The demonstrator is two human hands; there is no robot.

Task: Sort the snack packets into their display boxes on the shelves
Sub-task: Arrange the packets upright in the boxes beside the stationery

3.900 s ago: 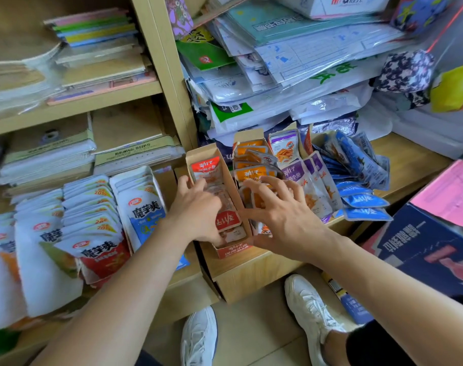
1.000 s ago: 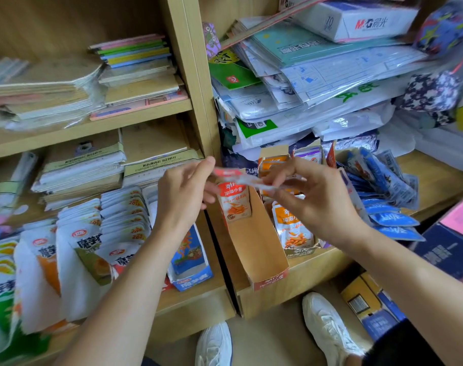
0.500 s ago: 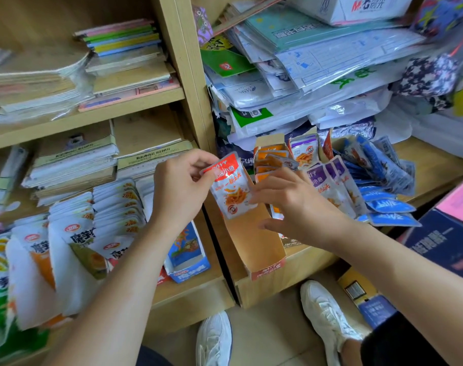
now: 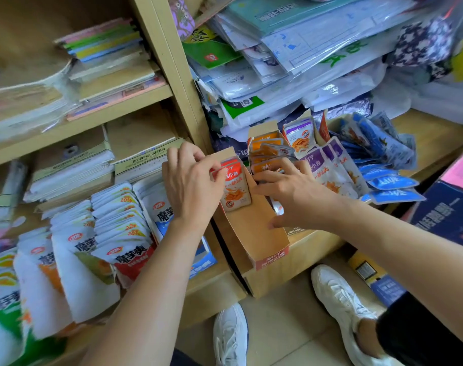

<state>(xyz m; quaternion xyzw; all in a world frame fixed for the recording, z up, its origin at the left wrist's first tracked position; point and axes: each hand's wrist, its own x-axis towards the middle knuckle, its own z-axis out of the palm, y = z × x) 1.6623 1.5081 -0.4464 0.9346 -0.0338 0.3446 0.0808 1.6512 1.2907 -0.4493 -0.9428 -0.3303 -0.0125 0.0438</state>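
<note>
A long brown display box (image 4: 254,231) with a red front label lies on the shelf edge, mostly bare inside. At its back end stand red snack packets (image 4: 235,188), and my left hand (image 4: 190,183) pinches their top edge. My right hand (image 4: 291,194) rests over the box's right wall, fingers curled down among the orange packets (image 4: 267,151) in the neighbouring box; whether it grips one is hidden. Purple packets (image 4: 328,165) and blue packets (image 4: 383,151) lie to the right.
White konjac snack bags (image 4: 114,233) fill the left shelf in rows. Stacked notebooks (image 4: 74,165) and plastic-wrapped stationery (image 4: 291,62) crowd the shelves above. A dark blue carton (image 4: 446,217) sits at the right. My white shoes (image 4: 338,299) stand on the tiled floor below.
The red packet that my left hand held up half a second ago now stands at the back of the brown box. My right hand has dropped onto the box's right side.
</note>
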